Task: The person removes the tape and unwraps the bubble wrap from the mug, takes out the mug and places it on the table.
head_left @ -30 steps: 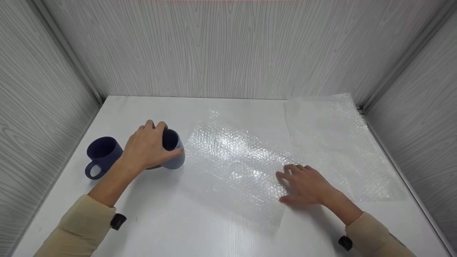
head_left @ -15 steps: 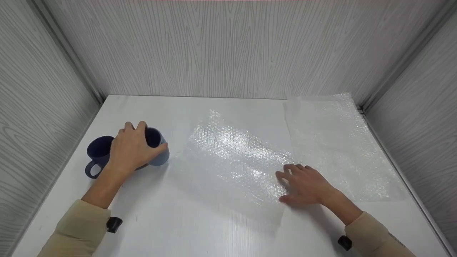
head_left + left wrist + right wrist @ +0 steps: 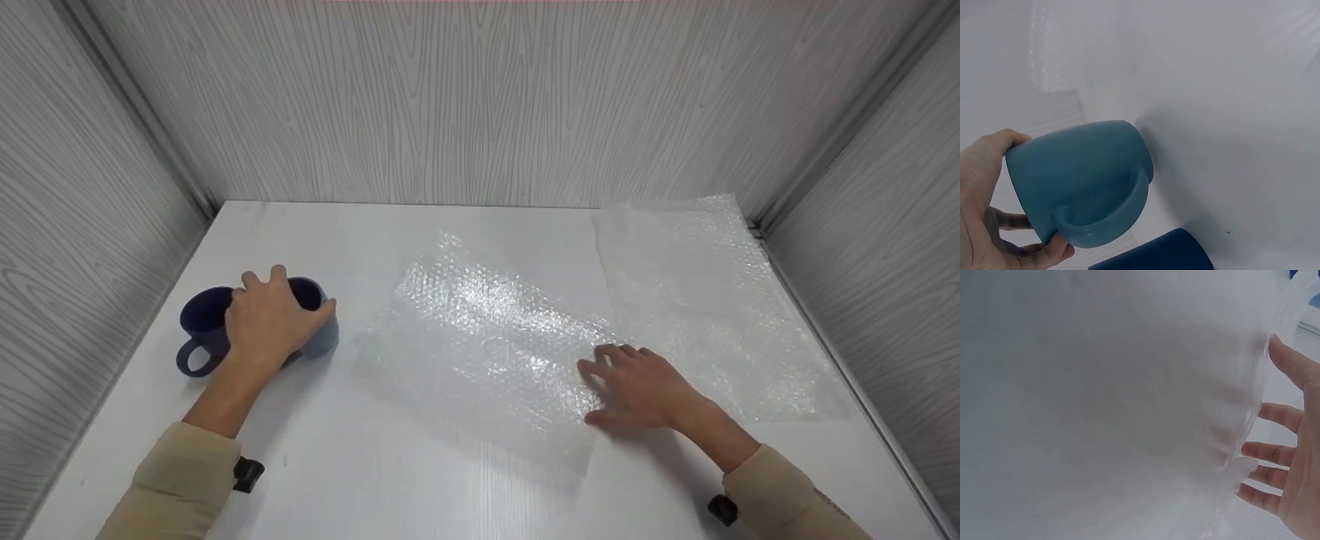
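My left hand [image 3: 271, 321] grips a light blue mug [image 3: 324, 339] from above at the left of the white table [image 3: 390, 480]. In the left wrist view the same mug [image 3: 1081, 180] sits in my fingers [image 3: 982, 185], handle toward the camera. A dark blue mug [image 3: 201, 321] stands right beside it on the left, and its rim [image 3: 1157, 256] shows below the held mug. My right hand [image 3: 637, 386] rests flat with spread fingers on the near right corner of a sheet of bubble wrap [image 3: 487, 345]. The right wrist view is filled by that bubble wrap [image 3: 1106, 399], with my fingers [image 3: 1275, 455] at its edge.
A second sheet of bubble wrap [image 3: 705, 300] lies flat at the back right, reaching the corner. Grey wood-grain walls [image 3: 480, 105] close in the table on the left, back and right.
My left hand has carried the light blue mug leftward, from the edge of the bubble wrap to right beside the dark blue mug. My right hand stays put on the sheet.
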Tool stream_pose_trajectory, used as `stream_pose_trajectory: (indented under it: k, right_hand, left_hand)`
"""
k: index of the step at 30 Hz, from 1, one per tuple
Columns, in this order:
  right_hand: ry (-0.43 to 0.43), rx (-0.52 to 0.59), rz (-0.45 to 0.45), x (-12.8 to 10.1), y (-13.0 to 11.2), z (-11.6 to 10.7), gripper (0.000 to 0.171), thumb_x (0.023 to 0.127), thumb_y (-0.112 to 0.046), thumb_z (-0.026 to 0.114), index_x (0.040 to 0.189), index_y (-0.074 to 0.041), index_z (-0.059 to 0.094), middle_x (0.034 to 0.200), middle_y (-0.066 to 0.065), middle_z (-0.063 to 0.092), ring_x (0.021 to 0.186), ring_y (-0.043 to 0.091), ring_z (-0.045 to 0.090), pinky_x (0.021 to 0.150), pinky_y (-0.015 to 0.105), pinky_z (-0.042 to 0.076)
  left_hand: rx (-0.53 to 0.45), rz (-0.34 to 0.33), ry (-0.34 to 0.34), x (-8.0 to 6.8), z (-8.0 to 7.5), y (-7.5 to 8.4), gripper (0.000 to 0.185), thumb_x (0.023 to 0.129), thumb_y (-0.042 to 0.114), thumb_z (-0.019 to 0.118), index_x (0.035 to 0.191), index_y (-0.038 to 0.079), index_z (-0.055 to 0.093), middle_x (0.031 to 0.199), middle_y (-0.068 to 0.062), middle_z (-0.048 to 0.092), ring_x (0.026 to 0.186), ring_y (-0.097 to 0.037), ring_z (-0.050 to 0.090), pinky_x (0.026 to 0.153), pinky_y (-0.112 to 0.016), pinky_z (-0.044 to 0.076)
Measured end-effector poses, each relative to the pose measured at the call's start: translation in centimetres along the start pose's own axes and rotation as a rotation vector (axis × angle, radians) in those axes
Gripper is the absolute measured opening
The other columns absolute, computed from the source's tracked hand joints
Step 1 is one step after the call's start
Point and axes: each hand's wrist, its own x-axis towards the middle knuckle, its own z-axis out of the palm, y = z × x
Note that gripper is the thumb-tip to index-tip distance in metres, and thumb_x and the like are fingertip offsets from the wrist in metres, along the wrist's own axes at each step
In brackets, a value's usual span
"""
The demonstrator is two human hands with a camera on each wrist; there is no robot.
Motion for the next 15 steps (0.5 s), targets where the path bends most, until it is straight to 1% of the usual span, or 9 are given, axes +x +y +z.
stream_pose_trajectory:
  k: [4,9,12,15]
  right_hand:
    - [0.0,-0.008,-0.006,0.05,0.0,0.02,0.075,0.087,-0.068,0.071,0.146,-0.023,0.058,0.142,0.013,0.064,0.125,0.038,0.066,0.095,0.055,0.059]
    - [0.025,-0.007,-0.019,0.03,0.08,0.12,0.074,0.086,-0.068,0.072,0.144,-0.023,0.058,0.14,0.013,0.065,0.122,0.037,0.067,0.093,0.054,0.06]
    - [0.036,-0.002,-0.022,-0.01,0.11,0.14,0.073,0.086,-0.068,0.072,0.143,-0.023,0.059,0.138,0.013,0.065,0.12,0.037,0.067,0.092,0.054,0.06]
    - [0.03,0.01,-0.016,-0.03,0.1,0.12,0.073,0.087,-0.067,0.072,0.143,-0.023,0.059,0.139,0.013,0.065,0.12,0.037,0.067,0.093,0.054,0.059]
  left_hand:
    - [-0.004,-0.028,-0.028,0.05,0.22,0.02,0.088,0.088,0.057,0.072,0.135,-0.015,0.054,0.121,-0.049,0.056,0.099,-0.065,0.064,0.079,-0.067,0.058]
    - [-0.006,-0.052,-0.053,0.06,0.34,0.25,0.088,0.088,0.057,0.071,0.135,-0.015,0.053,0.122,-0.049,0.056,0.101,-0.065,0.063,0.08,-0.067,0.058]
    - [-0.004,-0.05,-0.048,0.1,0.4,0.42,0.086,0.088,0.056,0.072,0.132,-0.016,0.055,0.119,-0.049,0.056,0.1,-0.065,0.064,0.079,-0.067,0.058]
    - [0.005,-0.048,-0.042,0.18,0.52,0.58,0.084,0.088,0.054,0.072,0.129,-0.017,0.056,0.116,-0.049,0.057,0.098,-0.064,0.064,0.078,-0.067,0.059]
